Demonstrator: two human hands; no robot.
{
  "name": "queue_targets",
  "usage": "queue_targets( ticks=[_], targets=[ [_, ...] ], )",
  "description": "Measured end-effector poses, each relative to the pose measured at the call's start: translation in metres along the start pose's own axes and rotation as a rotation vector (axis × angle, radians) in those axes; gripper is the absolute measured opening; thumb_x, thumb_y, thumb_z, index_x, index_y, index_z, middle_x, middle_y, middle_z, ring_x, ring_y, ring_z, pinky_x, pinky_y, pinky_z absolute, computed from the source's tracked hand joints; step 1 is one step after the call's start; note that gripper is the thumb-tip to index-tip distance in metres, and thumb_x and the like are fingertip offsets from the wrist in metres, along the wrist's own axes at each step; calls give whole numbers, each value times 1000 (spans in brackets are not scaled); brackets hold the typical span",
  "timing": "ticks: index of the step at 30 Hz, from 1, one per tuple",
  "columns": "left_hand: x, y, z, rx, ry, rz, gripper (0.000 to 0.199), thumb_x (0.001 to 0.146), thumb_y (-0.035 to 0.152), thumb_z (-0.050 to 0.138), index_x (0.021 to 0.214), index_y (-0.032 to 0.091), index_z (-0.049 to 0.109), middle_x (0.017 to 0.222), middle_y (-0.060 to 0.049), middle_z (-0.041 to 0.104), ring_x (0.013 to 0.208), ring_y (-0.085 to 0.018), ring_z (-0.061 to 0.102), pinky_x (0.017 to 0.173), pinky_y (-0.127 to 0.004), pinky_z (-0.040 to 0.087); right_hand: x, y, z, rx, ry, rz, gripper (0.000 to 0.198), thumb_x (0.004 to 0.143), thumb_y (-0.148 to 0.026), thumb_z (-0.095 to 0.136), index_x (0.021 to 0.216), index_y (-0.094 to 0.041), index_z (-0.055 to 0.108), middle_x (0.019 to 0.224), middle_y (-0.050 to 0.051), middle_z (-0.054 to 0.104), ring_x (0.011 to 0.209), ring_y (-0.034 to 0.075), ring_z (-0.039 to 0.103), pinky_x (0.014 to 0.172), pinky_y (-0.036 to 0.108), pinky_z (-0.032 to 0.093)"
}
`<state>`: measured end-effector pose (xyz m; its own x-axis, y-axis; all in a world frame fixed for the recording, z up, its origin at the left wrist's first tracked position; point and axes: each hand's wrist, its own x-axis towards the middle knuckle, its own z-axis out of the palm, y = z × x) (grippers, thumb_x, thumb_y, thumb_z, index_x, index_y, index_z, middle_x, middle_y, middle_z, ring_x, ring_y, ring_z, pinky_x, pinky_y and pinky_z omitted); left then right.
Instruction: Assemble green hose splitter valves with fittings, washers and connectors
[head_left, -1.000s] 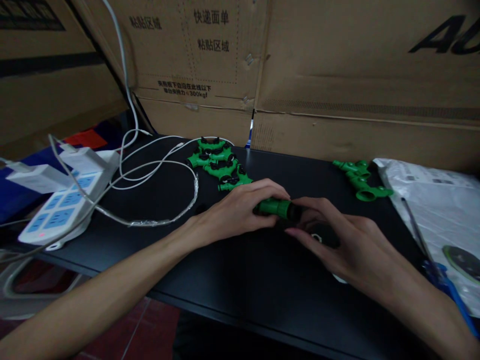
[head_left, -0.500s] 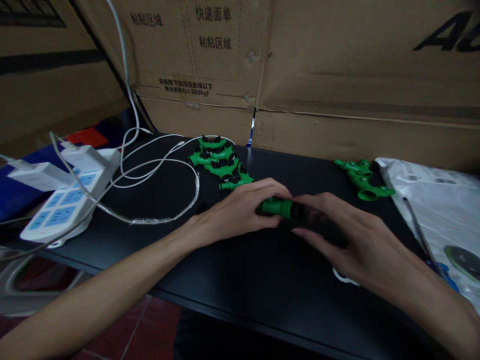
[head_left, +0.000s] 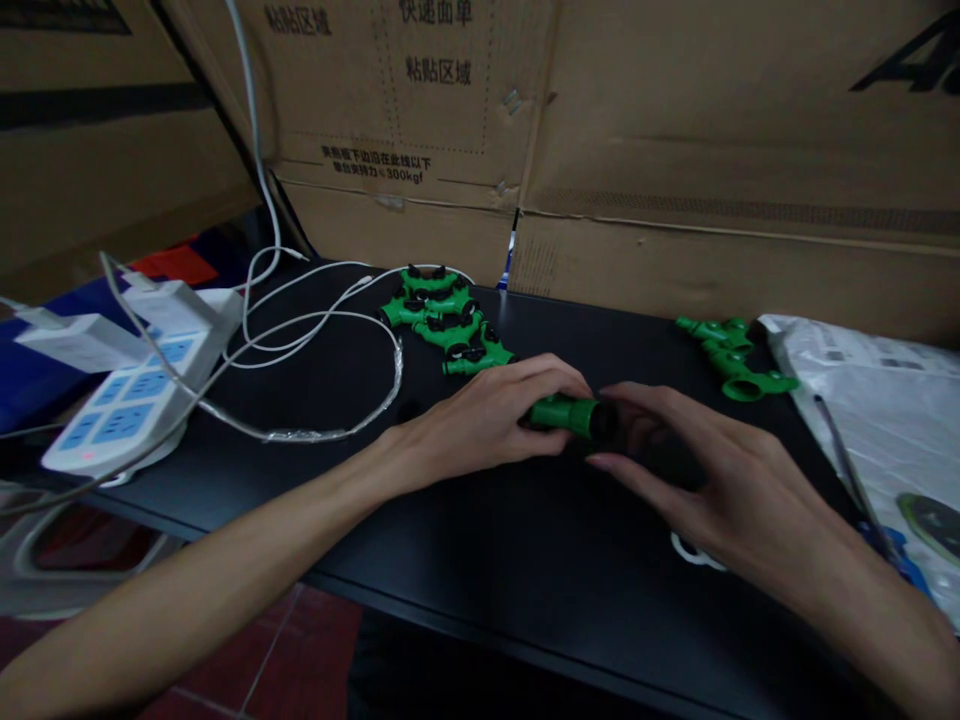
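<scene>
Open black tabletop (head_left: 480, 540) near front edge, room to pass. Blocked at L by white cables (head_left: 322, 340) & power strip (head_left: 127, 400); green fittings pile (head_left: 446, 320) behind; cardboard wall (head_left: 675, 200) at back; plastic bag (head_left: 877, 400) at R.

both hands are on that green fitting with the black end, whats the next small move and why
Probably a small twist of the black end piece by the right hand while the left hand steadies the green fitting. The left hand is wrapped around the green body on the black table, and the right fingertips curl over the dark end, a grip that suits turning.
</scene>
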<state>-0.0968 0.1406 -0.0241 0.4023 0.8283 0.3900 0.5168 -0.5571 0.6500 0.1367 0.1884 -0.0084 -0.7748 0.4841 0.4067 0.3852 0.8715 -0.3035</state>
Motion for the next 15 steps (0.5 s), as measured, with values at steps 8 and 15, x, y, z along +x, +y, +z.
queue_targets(
  ticks=[8, 15],
  targets=[
    [-1, -2, -1, -32, -2, 50, 32, 91, 24, 72, 122, 18, 63, 125, -10, 66, 115, -22, 65, 100, -34, 51, -4, 5, -5, 83, -81, -69, 27, 102, -26, 57, 128, -24, 53, 108, 4, 68, 88, 15, 71, 78, 23, 56],
    [-3, -2, 1, 36, 5, 50, 28, 95, 23, 69, 122, 17, 62, 125, -10, 65, 117, -20, 65, 102, -32, 51, -6, 4, 2, -16, 4, -59, 22, 103, -37, 55, 115, -18, 57, 93, 5, 71, 75, 17, 72, 66, 25, 54]
  ],
)
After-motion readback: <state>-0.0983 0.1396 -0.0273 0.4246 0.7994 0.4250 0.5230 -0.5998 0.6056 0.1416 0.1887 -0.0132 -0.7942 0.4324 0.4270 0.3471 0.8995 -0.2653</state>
